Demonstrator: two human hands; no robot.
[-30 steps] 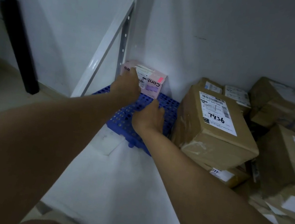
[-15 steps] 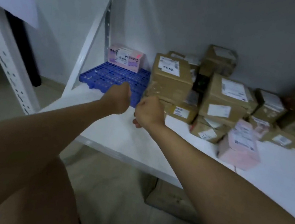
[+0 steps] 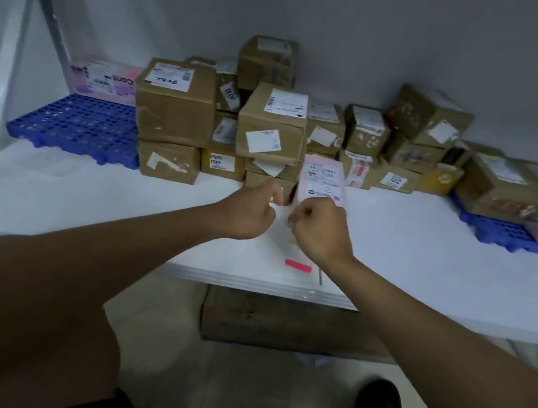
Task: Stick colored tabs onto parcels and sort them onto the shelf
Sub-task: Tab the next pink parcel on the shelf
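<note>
On left blue pallet [image 3: 74,128]: pink box [image 3: 105,82] | hands [image 3: 287,220] curled, apart, empty

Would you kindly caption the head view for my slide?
Both hands, left hand and right hand, curled before a pink parcel on the white shelf.

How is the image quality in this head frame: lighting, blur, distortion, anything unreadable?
Head view: dim and bluish; the white shelf edge bows from wide-angle distortion. Slight softness throughout, so small print on the brown parcels is unreadable. The left hand and right hand are slightly blurred; whether either grip holds anything is unclear. The pink tab shows clearly.
</note>
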